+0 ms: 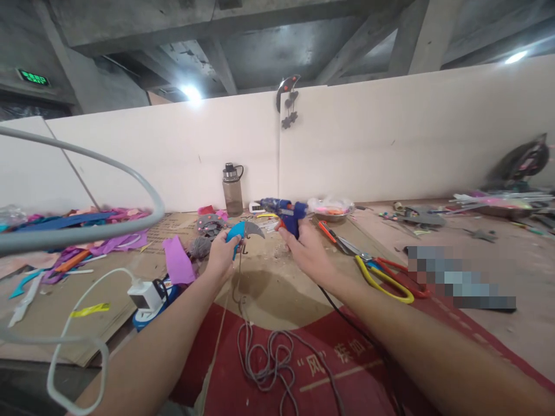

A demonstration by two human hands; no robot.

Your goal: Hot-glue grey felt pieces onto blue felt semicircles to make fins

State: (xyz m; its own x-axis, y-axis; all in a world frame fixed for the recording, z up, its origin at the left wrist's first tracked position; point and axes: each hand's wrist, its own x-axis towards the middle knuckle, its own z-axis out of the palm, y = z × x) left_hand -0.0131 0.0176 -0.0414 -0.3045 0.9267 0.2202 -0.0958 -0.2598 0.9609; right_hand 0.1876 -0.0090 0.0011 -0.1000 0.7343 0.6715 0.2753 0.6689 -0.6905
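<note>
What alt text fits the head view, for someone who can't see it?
The right hand grips a blue glue gun beside a blue-and-grey crescent in the left hand. Looped grey cord lies nearer the person; scissors lie to the right, a bottle stands behind.

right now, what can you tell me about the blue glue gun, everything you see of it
The glue gun looks like plastic, mostly dark blue, with orange-red parts and a pale marking too blurred to read. It is held up over the cardboard, barrel roughly level, its narrow dark nozzle pointing to the person's left. The right grip closes round its handle, hiding part of it. A black cord shows below that grip; whether it joins the gun cannot be seen.
</note>
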